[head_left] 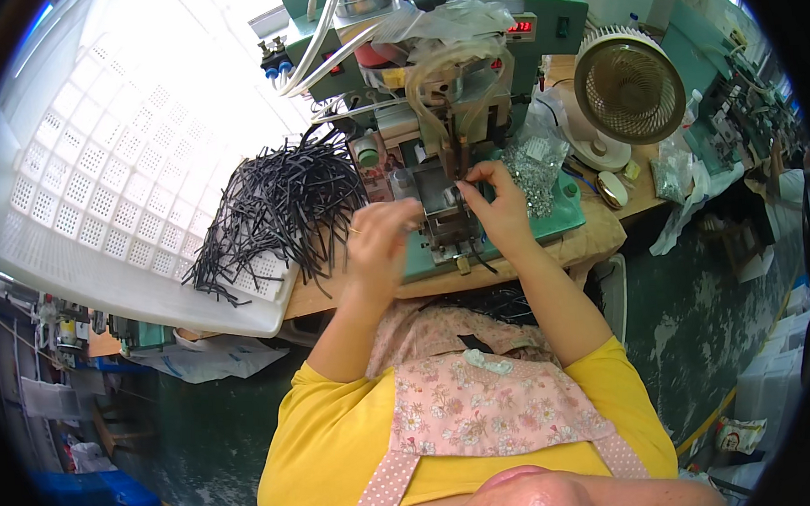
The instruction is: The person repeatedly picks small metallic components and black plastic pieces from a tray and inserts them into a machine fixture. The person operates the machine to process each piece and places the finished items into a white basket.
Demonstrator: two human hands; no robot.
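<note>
A green bench machine (pixel 548 12) stands before me, with hoses, wires and red lit displays. At its lower middle is a small metal work plate (pixel 434 185) beneath the upright tool. My right hand (pixel 503 209) is at the right side of this plate, thumb and forefinger pressed together; whatever they pinch is too small to make out. To the plate's left is my left hand (pixel 379 241), smeared by motion, with a ring on one finger. Its fingertips are near the plate's edge, and I cannot tell whether they hold anything. A heap of thin black strips (pixel 283 200) lies left of that hand.
A large white perforated plastic crate (pixel 89 169) fills the left, under the strips. Right of the machine are a clear bag of small shiny metal parts (pixel 536 180), a round desk fan (pixel 630 85) and a pale oval object (pixel 611 190). Brown covering (pixel 597 240) lines the bench's front edge.
</note>
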